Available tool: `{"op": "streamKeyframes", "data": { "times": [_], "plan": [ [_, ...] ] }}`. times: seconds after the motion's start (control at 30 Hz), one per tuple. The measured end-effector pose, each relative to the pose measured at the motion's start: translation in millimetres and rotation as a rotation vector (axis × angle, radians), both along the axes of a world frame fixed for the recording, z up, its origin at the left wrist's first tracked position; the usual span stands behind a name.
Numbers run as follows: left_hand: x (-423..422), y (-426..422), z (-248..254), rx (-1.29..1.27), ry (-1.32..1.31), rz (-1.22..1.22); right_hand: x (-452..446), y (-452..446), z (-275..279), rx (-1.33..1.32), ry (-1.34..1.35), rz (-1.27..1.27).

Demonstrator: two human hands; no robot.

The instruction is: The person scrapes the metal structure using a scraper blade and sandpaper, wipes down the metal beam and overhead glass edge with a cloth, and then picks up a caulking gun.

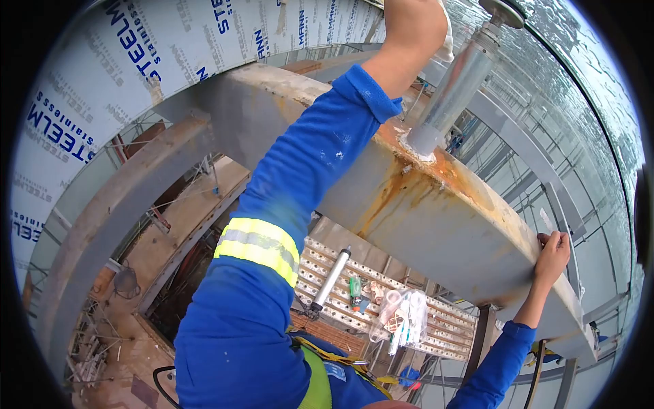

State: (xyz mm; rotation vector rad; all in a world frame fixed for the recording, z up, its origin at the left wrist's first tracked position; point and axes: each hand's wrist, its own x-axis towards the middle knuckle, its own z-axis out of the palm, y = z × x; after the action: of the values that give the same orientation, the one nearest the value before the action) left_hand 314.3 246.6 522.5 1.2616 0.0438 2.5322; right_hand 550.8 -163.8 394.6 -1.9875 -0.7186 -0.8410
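My left arm, in a blue sleeve with a reflective band, reaches up across the view. My left hand (417,26) is cut off by the top edge and its fingers are hidden. Against its far side shows a piece of white material (446,37), perhaps a cloth; whether I hold it cannot be seen. Beside that hand a metal post (453,92) rises from the curved grey steel beam (436,218), with rust around its base and streaks running down. My right hand (553,258) grips the beam's upper edge at the right, fingers bent over it.
Below, a perforated platform (453,334) carries a silver tube-shaped tool (332,279), a green bottle (355,292) and a clear plastic bag (402,317) with white tubes. Film-covered panels (102,75) curve along the left; wet glass (572,54) lies at upper right. Scaffolding stands far below.
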Motion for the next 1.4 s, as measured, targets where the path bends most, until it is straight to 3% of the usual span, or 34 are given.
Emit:
{"op": "streamKeyframes", "data": {
  "times": [0.07,0.13,0.27,0.33,0.37,0.57,0.63,0.67,0.73,1.03,1.17,1.2,1.3,1.37,1.4],
  "plan": [
    [-9,-4,1,0.01,0.002,-0.023,1,0,0,0.003,0.006,0.011],
    [-45,-29,-5,0.025,0.224,-0.607,-1,-1,0,0.005,0.014,0.018],
    [-27,-48,-4,-0.021,0.166,-0.625,-5,1,1,0.02,0.025,0.02],
    [-14,-49,-8,-0.006,0.159,-0.35,-4,1,1,0.014,0.021,0.015],
    [-11,-46,-10,-0.005,0.159,-0.353,-5,1,1,0.019,0.025,0.016],
    [-16,-24,-9,0.003,0.152,-0.404,-9,2,1,0.046,0.034,0.03],
    [-18,-28,-9,0.033,0.25,-0.741,-9,2,1,0.048,0.035,0.037],
    [-15,-32,-10,0.032,0.251,-0.742,-9,2,2,0.038,0.03,0.026],
    [-4,-41,-12,0.119,0.179,-0.18,-8,2,1,0.026,0.025,0.015],
    [-13,-53,-17,0.161,0.388,-0.338,-7,2,1,0.039,0.029,0.014],
    [9,-48,-15,0.212,0.3,-0.375,-5,2,0,0.036,0.024,0.01],
    [30,-25,-14,0.23,0.289,-0.16,-4,1,0,0.03,0.015,0.001],
    [28,-27,-15,0.188,0.337,0.166,-3,1,0,0.031,0.016,0.001],
    [11,-46,-16,0.13,0.398,0.279,-5,2,0,0.035,0.022,0.002],
    [2,-54,-17,0.178,0.356,-0.033,-5,2,0,0.04,0.028,0.002]
  ]
}}
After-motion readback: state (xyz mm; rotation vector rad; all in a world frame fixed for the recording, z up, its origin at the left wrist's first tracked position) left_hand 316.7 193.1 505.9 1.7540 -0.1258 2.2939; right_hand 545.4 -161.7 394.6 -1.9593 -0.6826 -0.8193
